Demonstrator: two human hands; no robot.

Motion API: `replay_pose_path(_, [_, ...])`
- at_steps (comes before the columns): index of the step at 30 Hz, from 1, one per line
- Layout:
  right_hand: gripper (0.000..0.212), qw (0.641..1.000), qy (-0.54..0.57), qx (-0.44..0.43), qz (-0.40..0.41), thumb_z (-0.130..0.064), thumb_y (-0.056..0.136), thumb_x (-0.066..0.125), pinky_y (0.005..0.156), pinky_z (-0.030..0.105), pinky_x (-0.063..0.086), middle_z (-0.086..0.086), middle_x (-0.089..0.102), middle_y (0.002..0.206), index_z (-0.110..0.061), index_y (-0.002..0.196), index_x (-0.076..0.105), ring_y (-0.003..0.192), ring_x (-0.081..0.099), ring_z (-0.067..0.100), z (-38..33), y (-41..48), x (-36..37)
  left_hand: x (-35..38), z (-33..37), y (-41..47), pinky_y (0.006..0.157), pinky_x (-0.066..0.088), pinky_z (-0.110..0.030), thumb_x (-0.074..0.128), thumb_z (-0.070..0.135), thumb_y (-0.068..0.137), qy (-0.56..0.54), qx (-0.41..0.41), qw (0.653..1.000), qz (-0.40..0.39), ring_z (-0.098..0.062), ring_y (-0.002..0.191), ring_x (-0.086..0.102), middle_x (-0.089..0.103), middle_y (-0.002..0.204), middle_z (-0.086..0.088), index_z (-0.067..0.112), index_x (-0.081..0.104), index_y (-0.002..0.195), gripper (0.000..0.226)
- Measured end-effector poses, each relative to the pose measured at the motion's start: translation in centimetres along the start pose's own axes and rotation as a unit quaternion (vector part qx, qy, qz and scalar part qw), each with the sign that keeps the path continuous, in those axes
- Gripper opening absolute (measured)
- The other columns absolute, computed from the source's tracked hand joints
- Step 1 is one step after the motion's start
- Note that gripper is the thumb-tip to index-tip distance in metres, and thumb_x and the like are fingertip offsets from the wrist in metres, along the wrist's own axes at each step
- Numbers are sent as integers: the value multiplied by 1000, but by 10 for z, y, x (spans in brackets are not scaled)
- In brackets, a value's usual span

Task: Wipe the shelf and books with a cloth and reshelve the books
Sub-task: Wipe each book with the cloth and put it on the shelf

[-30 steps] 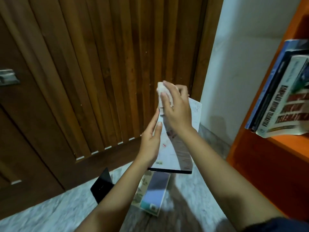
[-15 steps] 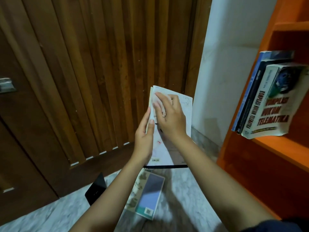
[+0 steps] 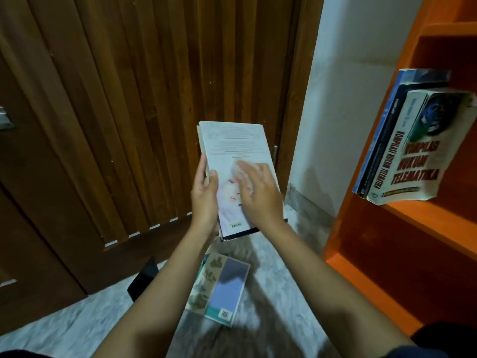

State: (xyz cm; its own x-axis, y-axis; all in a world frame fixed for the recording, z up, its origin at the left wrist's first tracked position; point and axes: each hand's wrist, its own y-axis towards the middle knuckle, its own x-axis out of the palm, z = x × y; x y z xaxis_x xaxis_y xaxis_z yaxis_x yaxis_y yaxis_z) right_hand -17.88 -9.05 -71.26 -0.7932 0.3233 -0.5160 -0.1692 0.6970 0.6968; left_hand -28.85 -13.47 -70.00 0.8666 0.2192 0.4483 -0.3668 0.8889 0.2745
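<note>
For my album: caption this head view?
Left hand grips a white book; right hand wipes its cover with a cloth.

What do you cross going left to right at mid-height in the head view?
Metal latch → wooden door → left hand gripping the white book → right hand → white wall → leaning books on orange shelf.

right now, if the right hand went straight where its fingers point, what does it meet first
The upper cover of the white book, then its top edge; beyond, likely the wooden door, depth unclear.
</note>
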Motion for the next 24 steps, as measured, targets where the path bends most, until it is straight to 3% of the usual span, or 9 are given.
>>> replay_pose_path(2, [33, 990, 10, 141, 21, -38, 99, 38, 81, 37, 52, -1, 48, 124, -34, 130, 50, 109, 52, 20, 26, -2, -4, -8, 5, 2, 85, 55, -34, 44, 19, 98, -13, -3, 1000, 11, -15, 116, 59, 54, 136, 6, 32, 34, 142, 46])
replay_pose_path(4, [35, 980, 2, 195, 26, -39, 99, 37, 82, 38, 52, -1, 46, 126, -34, 131, 49, 110, 51, 20, 34, -12, -4, -9, 8, 4, 80, 56, -30, 43, 19, 99, -19, -2, 1000, 23, -13, 113, 61, 55, 134, 7, 31, 35, 142, 45])
replay_pose_path(6, [36, 989, 0, 148, 17, -35, 98, 40, 77, 32, 52, 1, 47, 124, -29, 132, 49, 107, 51, 18, 12, -27, 3, -7, 8, 7, 85, 55, -34, 42, 17, 100, -25, -1, 999, 37, -15, 116, 60, 54, 136, 5, 30, 34, 143, 46])
replay_pose_path(11, [33, 994, -5, -112, 3, -26, 92, 49, 60, 24, 49, 3, 47, 112, -25, 124, 52, 97, 52, 19, -24, -84, 23, -10, 15, 15, 83, 55, -32, 44, 18, 100, -19, 6, 997, 69, -13, 113, 61, 58, 131, 6, 32, 38, 140, 43])
replay_pose_path(14, [32, 987, -32, -156, 21, -26, 89, 49, 52, 22, 48, 2, 44, 112, -27, 121, 52, 91, 55, 22, -2, -84, 18, -17, 21, 15, 75, 55, -27, 43, 17, 100, -40, 7, 996, 82, -9, 105, 65, 62, 122, 10, 30, 38, 140, 42])
replay_pose_path(19, [37, 999, -24, 28, -4, -32, 95, 42, 64, 29, 52, 4, 50, 116, -29, 130, 52, 99, 55, 22, 30, -67, -1, -25, 27, 12, 78, 56, -32, 45, 18, 100, -27, -1, 997, 71, -12, 108, 64, 63, 123, 10, 30, 39, 140, 43])
replay_pose_path(24, [32, 972, 157, 173, 0, -26, 99, 44, 79, 5, 42, 1, 51, 121, -25, 129, 54, 108, 52, 10, 34, -43, -25, -29, 27, 6, 84, 54, -37, 45, 18, 99, -31, -17, 999, 41, -18, 113, 62, 62, 126, 7, 30, 40, 139, 42])
